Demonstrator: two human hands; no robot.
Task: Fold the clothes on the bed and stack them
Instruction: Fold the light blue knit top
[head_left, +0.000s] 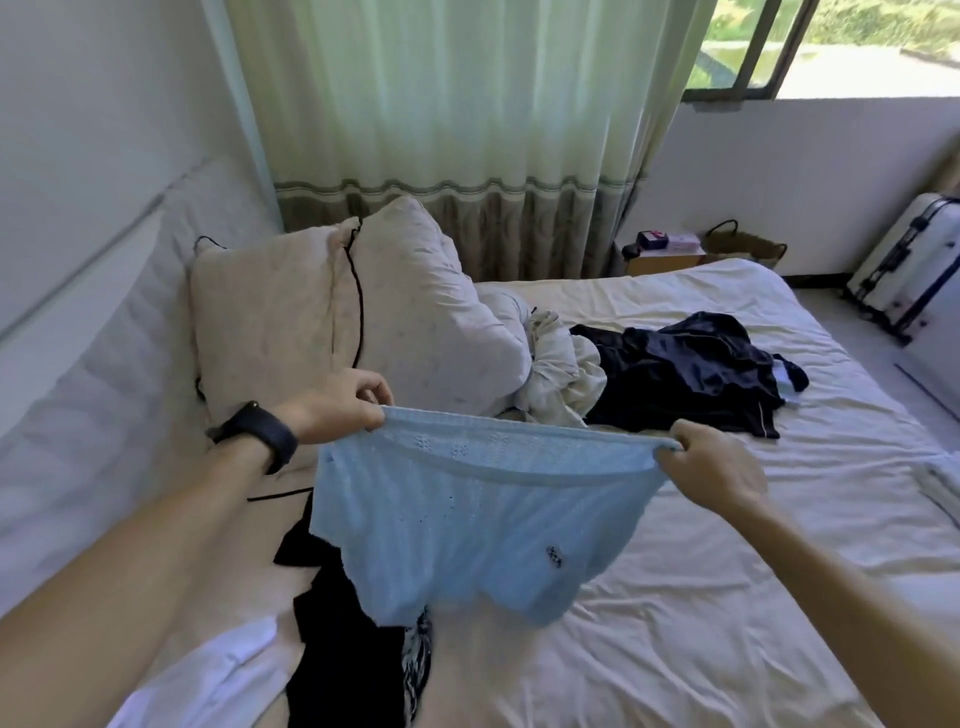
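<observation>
Head — 2 hands (340, 402) (719, 470) w/ 1 garment (457, 519)

Just the one view here, a wide-angle cam on the person's head, tilted forward and down over the white-sheeted bed (727, 597). It looks from the near side across the mattress toward the pale green curtain (441, 104) and the dark-framed window (753, 52) at top right. Both forearms run in from the bottom corners, so the left hand (337, 402) and right hand (719, 467) sit close, about mid-frame, with the light blue knit garment (457, 519) they pinch hanging right under the lens. The wide lens bends things a lot: the padded white headboard (78, 364) leans along the left, and the white hard-shell suitcase (904, 270) tilts at the far right edge.
</observation>
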